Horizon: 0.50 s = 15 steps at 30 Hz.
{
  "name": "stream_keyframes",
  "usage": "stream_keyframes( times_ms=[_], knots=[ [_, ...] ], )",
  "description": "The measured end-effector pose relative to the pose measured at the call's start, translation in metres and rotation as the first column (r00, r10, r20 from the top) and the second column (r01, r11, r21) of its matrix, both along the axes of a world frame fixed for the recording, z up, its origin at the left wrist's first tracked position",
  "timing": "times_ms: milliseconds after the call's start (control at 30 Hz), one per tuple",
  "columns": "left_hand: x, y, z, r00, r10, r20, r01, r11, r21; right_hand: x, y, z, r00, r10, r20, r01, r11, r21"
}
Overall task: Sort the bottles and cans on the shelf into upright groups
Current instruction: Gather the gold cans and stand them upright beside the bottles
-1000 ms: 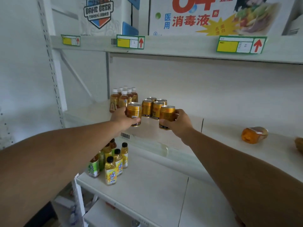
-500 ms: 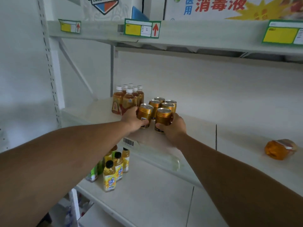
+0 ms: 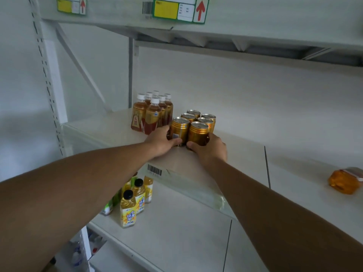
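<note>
Several gold cans stand upright in a tight block on the white middle shelf (image 3: 243, 154). My left hand (image 3: 161, 140) grips the front left gold can (image 3: 179, 128) near its base. My right hand (image 3: 210, 148) grips the front right gold can (image 3: 198, 132), which touches its neighbour. Both cans rest on the shelf in front of the other gold cans (image 3: 198, 117). Just left of them stands a cluster of brown tea bottles (image 3: 152, 112) with white caps, all upright. An orange bottle (image 3: 344, 180) lies on its side at the far right of the same shelf.
On the lower shelf (image 3: 176, 228), yellow-labelled bottles with black caps (image 3: 130, 209) stand upright beside green-labelled ones. The upper shelf (image 3: 255, 22) overhangs with price tags (image 3: 179, 8). A perforated upright post (image 3: 49, 81) and a diagonal brace bound the left side.
Both hands lowered their cans from the air and pushed them back against the other cans, onto the shelf. The view moved closer and tilted down.
</note>
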State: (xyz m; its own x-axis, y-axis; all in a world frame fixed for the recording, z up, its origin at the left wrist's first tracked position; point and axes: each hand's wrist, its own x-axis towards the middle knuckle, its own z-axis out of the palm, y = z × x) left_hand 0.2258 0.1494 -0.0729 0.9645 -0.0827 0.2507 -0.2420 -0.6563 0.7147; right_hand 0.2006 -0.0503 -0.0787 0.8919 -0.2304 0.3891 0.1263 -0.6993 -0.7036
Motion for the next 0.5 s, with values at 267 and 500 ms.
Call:
stream_keyframes(
  times_ms=[267, 500],
  knots=[
    [0.002, -0.0045, -0.003, 1.0, 0.009, -0.015, -0.008, 0.995, 0.104, 0.0015, 0.0017, -0.0051, 0.999, -0.007, -0.048, 0.004, 0.999, -0.051],
    [-0.0002, -0.007, -0.0019, 1.0, 0.028, -0.008, -0.026, 0.985, 0.171, 0.001, 0.004, -0.0043, 0.997, -0.006, -0.071, 0.001, 0.997, -0.074]
  ],
)
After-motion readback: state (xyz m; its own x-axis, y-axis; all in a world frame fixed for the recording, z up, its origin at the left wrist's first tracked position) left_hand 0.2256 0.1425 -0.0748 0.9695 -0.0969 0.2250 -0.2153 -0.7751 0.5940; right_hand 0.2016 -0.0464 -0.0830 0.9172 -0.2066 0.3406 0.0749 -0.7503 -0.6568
